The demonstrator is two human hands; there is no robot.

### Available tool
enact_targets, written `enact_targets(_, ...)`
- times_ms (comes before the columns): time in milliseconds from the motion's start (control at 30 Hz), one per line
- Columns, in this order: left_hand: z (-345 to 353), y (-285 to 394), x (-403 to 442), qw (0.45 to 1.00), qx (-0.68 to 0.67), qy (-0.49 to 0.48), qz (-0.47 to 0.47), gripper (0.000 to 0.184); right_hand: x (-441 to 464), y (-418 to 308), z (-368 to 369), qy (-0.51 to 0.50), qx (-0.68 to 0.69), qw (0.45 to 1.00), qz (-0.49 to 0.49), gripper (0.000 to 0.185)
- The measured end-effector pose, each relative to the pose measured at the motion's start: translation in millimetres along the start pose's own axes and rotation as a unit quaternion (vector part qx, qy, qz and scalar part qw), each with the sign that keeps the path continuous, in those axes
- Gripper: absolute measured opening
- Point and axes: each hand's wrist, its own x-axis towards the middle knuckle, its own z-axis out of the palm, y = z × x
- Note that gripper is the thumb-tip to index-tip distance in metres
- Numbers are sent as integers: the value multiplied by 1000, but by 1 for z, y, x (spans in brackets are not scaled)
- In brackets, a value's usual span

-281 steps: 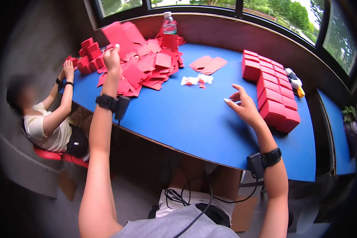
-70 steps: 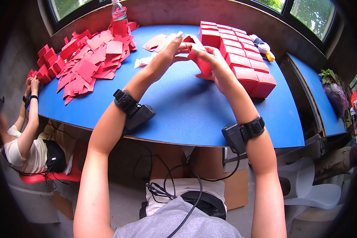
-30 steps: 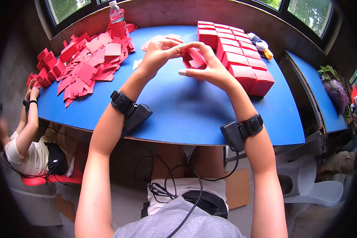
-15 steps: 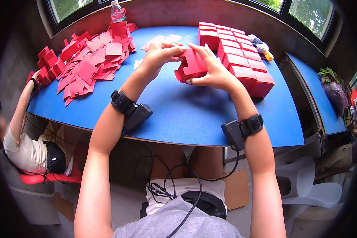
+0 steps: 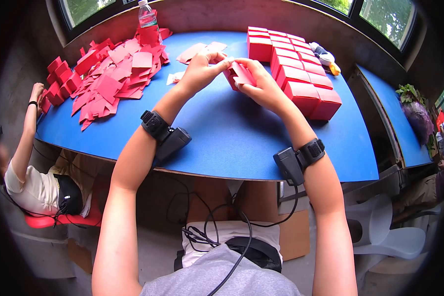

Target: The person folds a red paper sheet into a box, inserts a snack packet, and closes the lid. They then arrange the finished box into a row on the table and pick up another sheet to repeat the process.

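Note:
Above the middle of the blue table (image 5: pixel 222 143) I hold a small red cardboard box (image 5: pixel 242 75) between both hands. My right hand (image 5: pixel 263 85) grips its right side, thumb below and fingers over the top. At the box's upper left edge, the closed fingers of my left hand (image 5: pixel 205 69) pinch the card. Folded flaps show on the side toward me, while the fingers hide part of the box. Just right of my right hand stand rows of closed red boxes (image 5: pixel 308 93). Pale pink card pieces (image 5: pixel 192 51) lie behind my left hand.
A heap of flat red card pieces (image 5: pixel 111 74) covers the table's left, with a plastic bottle (image 5: pixel 147 16) behind it. Another person's hand (image 5: pixel 37 92) is by stacked red boxes (image 5: pixel 61 79) at far left. Gloves (image 5: pixel 324 56) lie beyond the box rows.
The red box has turned in my hands, showing less of its face. My left hand has shifted slightly, still at its edge. The other person's hand has moved back from the stacked boxes.

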Motion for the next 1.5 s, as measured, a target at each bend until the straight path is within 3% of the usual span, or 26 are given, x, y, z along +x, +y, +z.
enact_targets(167, 5, -11, 2, 999, -34, -27, 7, 25, 3, 9, 4, 21, 83, 996, 12, 43)
enact_targets(233, 9, -4, -1, 985, -153, -31, -66, 29, 5, 13, 5, 15, 137, 990, 34, 40)
enact_targets(367, 6, 0, -3, 971, -209, -65, -92, 27, 6, 13, 3, 33, 208, 976, 54, 38)
enact_targets(433, 4, -7, -3, 977, -187, -102, -11, 25, 6, 8, 0, 36, 223, 973, 52, 39)
enact_targets(533, 3, -9, -2, 971, -223, -83, 9, 20, 6, 5, -3, 42, 240, 968, 65, 39)
enact_targets(633, 2, -2, -2, 973, -218, -59, 49, 17, 7, 5, -5, 60, 190, 979, 44, 37)
enact_targets(700, 2, 2, -1, 975, -208, -47, 65, 15, 5, 0, -8, 73, 59, 995, -16, 35)
enact_targets(867, 3, 9, -3, 977, -202, -20, 58, 13, 3, -3, -12, 73, 15, 997, -30, 35)
enact_targets(1033, 1, 11, -4, 978, -201, -41, 36, 17, -2, -6, -6, 35, -111, 993, -7, 55)
enact_targets(1067, 4, 9, -3, 982, -172, -40, 69, 18, -2, -7, -6, 6, -120, 993, 23, 68)
enact_targets(1100, 7, 7, -3, 984, -143, -39, 102, 19, -3, -7, -5, 7, -120, 993, 24, 68)
enact_targets(1200, 5, 6, -5, 985, -111, -98, 85, 24, -5, -6, -1, -11, -103, 995, 13, 80)
enact_targets(1300, 7, 10, -8, 978, -121, -153, 72, 29, -3, 5, 9, -7, -70, 998, 0, 81)
enact_targets(1400, 6, 3, -4, 982, -120, -126, 72, 30, -3, 2, 7, -10, -71, 997, 11, 73)
enact_targets(1467, 11, -2, -1, 980, -187, -30, 58, 29, -3, -6, 5, -21, -65, 997, 30, 68)
enact_targets(1500, 11, -2, -2, 980, -186, -31, 57, 29, -3, -9, 4, 0, -78, 997, 14, 60)
